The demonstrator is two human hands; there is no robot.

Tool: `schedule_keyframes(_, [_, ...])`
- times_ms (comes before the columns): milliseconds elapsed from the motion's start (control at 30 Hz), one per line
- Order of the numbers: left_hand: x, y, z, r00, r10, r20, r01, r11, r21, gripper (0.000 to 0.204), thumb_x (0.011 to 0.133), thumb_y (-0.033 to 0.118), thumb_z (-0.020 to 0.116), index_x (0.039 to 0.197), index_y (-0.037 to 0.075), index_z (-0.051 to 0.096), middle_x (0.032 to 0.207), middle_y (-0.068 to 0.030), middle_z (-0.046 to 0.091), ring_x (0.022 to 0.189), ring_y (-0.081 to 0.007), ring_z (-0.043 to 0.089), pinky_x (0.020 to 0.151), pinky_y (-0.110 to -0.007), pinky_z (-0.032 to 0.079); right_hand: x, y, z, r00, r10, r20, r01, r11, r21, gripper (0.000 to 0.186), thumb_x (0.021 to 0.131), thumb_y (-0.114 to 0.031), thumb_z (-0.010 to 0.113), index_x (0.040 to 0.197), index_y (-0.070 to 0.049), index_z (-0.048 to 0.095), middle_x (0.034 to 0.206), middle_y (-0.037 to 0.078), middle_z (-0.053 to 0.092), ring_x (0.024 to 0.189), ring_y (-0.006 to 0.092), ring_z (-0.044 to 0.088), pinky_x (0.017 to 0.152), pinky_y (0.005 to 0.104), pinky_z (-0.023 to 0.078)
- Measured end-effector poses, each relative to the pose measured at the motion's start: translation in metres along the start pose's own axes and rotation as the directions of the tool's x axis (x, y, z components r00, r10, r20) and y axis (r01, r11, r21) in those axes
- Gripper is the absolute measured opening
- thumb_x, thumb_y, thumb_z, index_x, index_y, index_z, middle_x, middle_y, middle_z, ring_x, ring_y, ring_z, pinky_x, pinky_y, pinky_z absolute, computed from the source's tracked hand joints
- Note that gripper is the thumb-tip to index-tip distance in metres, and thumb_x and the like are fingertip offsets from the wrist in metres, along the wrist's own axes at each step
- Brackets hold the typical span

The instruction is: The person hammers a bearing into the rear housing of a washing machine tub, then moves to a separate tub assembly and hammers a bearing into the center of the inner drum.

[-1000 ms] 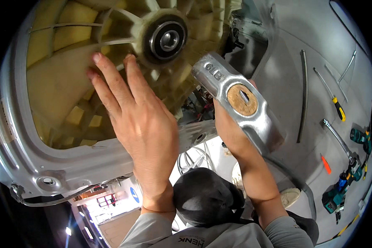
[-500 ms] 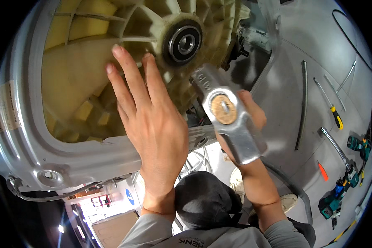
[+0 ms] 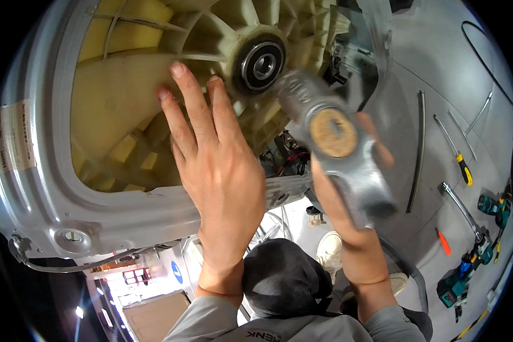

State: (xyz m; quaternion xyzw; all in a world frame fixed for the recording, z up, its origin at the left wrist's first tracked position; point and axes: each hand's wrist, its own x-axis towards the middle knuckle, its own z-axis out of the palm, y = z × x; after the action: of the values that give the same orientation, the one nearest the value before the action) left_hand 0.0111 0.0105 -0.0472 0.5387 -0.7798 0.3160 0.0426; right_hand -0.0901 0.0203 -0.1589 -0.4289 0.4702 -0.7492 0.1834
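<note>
- Plastic tub (image 3: 117,85): pale, ribbed, upper L, set inside the grey metal frame (image 3: 137,228); ribs prob. there for stiffness.
- L grip (image 3: 222,165): bare hand, fingers spread, holding nothing; lies over the tub's lower part, fingertips near the ribs just L of the bearing. Prob. steadying the tub or the person's own balance, tho actual contact can't be confirmed fr. this angle.
- Bearing (image 3: 264,66): dark ring w/ metal centre, seated in the tub's middle, its face uncovered bc the L grip sits to one side.
- Hammer (image 3: 353,165): big steel head, wood showing in its eye, outline blurred; just lower R of the bearing, one end pointing its way. Can't tell if they touch.
- R grip (image 3: 375,132): closed round the hammer, mostly hidden behind the head, handle out of sight. Holding close to the head prob. gives better ctrl of the weight.
- Floor (image 3: 439,74), far R: grey rod (image 3: 419,154), orange-red hand tool (image 3: 443,242), steel bar (image 3: 460,204), screwdriver (image 3: 464,170) & teal power tools (image 3: 451,289), prob. spread out for quick reach.
</note>
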Motion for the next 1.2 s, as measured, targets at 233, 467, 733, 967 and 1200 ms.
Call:
schedule_keyframes(233, [0.005, -0.002, 0.006, 0.996, 0.038, -0.078, -0.035, 0.999, 0.037, 0.052, 0.082, -0.006, 0.047, 0.134, -0.008, 0.046, 0.154, -0.0278, 0.023, 0.138, -0.0505, 0.027, 0.106, -0.051, 0.035, 0.045, -0.004, 0.026, 0.994, 0.077, 0.072, -0.069, 0.992, -0.11, 0.027, 0.072, -0.016, 0.077, 0.094, -0.003, 0.066, 0.074, 0.015, 0.067, 0.07, 0.0348, 0.067, 0.061, 0.0393, 0.053])
schedule_keyframes(467, [-0.005, -0.002, 0.003, 1.0, -0.002, 0.01, 0.002, 1.0, 0.026, 0.051, 0.087, -0.004, 0.048, 0.137, -0.004, 0.043, 0.155, -0.0273, 0.02, 0.14, -0.0511, 0.023, 0.112, -0.052, 0.028, 0.016, -0.004, -0.005, 0.99, 0.043, 0.132, -0.068, 0.979, 0.19, 0.033, 0.078, -0.007, 0.074, 0.107, 0.002, 0.06, 0.097, 0.011, 0.067, 0.084, 0.0216, 0.066, 0.075, 0.0302, 0.052])
schedule_keyframes(733, [0.007, -0.001, 0.003, 0.996, 0.043, -0.083, -0.042, 0.999, 0.019, 0.05, 0.084, -0.005, 0.047, 0.134, -0.007, 0.046, 0.154, -0.0279, 0.024, 0.138, -0.0511, 0.026, 0.107, -0.052, 0.034, 0.045, 0.007, 0.036, 0.999, -0.029, -0.019, 0.027, 0.996, -0.082, 0.025, 0.071, -0.016, 0.077, 0.091, -0.005, 0.065, 0.072, 0.015, 0.067, 0.069, 0.036, 0.067, 0.061, 0.0435, 0.052])
schedule_keyframes(967, [-0.002, 0.003, -0.001, 1.0, 0.004, 0.0, -0.004, 0.999, 0.032, 0.05, 0.087, -0.003, 0.048, 0.137, -0.003, 0.044, 0.156, -0.0251, 0.021, 0.141, -0.0478, 0.022, 0.112, -0.05, 0.028, 0.032, 0.011, 0.002, 0.95, -0.268, -0.157, 0.239, 0.954, -0.179, 0.013, 0.079, -0.005, 0.069, 0.092, -0.004, 0.068, 0.079, 0.012, 0.068, 0.07, 0.0301, 0.066, 0.063, 0.038, 0.052])
schedule_keyframes(1200, [-0.005, -0.001, 0.006, 0.999, 0.016, -0.038, -0.013, 0.997, 0.077, 0.049, 0.087, -0.004, 0.049, 0.136, -0.004, 0.046, 0.156, -0.0243, 0.023, 0.139, -0.0491, 0.027, 0.109, -0.051, 0.032, 0.023, 0.006, -0.007, 0.958, 0.209, -0.198, -0.202, 0.978, 0.054, 0.017, 0.083, -0.006, 0.068, 0.097, 0.002, 0.066, 0.086, 0.005, 0.069, 0.076, 0.011, 0.062, 0.073, 0.0289, 0.05])
